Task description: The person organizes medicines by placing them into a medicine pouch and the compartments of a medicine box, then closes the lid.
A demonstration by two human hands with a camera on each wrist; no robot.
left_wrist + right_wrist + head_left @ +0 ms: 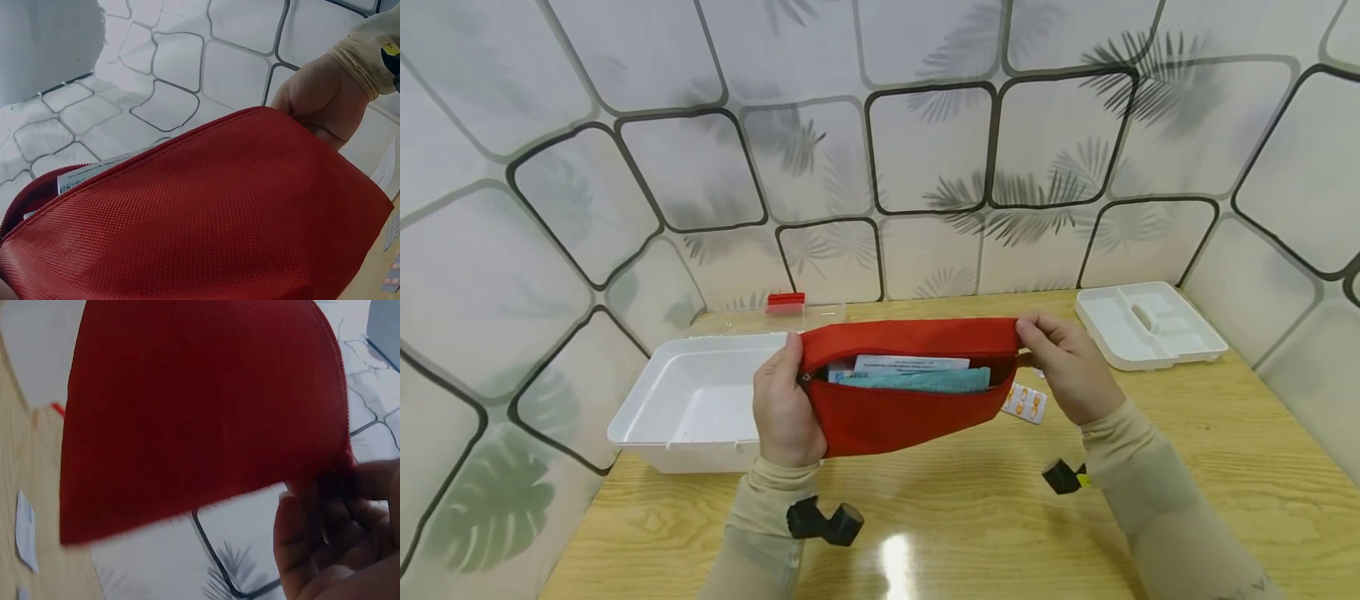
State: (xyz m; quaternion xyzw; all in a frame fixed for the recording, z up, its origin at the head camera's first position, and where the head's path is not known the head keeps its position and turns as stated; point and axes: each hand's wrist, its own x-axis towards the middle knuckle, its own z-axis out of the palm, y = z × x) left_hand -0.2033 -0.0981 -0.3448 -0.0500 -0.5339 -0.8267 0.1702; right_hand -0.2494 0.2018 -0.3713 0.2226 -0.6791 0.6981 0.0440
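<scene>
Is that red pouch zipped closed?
No, the red pouch gapes open in the head view, with a teal packet showing inside.

On my feed I'm seeing the red pouch [902,423] showing as coarse woven cloth, mostly matt, w/ fine-toothed zip [156,154]. White box [707,457] is looking like smooth plastic, semi-gloss; white tray [1112,329] ditto. Table [970,517] is showing wood grain, glossy, reflecting light. Sleeves [1150,479] are looking like matt knit fabric.
</scene>
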